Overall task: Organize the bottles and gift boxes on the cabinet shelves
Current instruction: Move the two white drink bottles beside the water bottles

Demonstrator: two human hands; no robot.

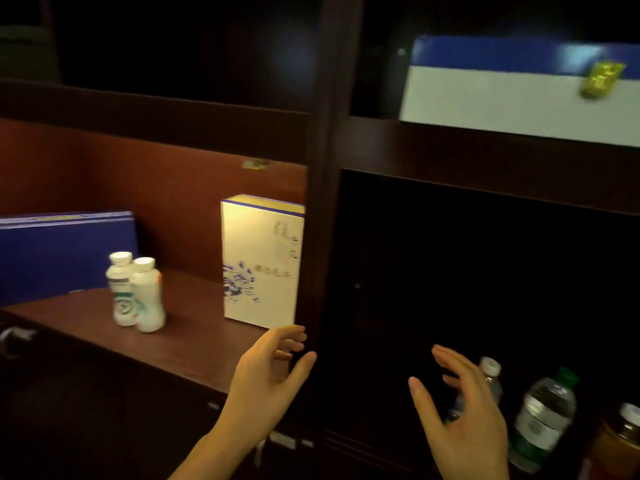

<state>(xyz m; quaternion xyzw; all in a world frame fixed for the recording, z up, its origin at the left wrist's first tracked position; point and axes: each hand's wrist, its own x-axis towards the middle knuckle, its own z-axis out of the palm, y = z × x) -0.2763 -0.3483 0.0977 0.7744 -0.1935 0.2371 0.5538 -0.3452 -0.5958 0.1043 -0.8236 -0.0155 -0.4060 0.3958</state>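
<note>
Looking forward and down in the head view, a dark wooden cabinet [320, 202] fills the frame, with an upright divider running down its middle. Left of centre, a reddish-brown shelf [194, 344] carries a cream gift box [259, 268] that stands upright against the divider, with blue splashes printed on its front. Further left on the same shelf stand two white bottles [135, 292], upright and touching each other, and behind them at the left edge of the frame is a dark blue gift box [59, 254]. At the upper right, on a higher shelf, sits a blue-and-white gift box [502, 95] with a gold tag [601, 79] on its front. At the lower centre the left hand [273, 372] hovers just below the cream gift box's bottom corner, its fingers [294, 336] spread wide and gently curved, gripping nothing. At the lower right the right hand [464, 420] is raised before the dark right compartment, its fingers [450, 358] also spread wide and holding nothing. A clear water bottle with a white cap [491, 375] is partly hidden behind this hand, and I cannot tell whether they touch. Just to its right stands a green-capped water bottle [543, 420], and an amber jar [620, 441] sits in the bottom right corner. Motion blur softens the labels.
</note>
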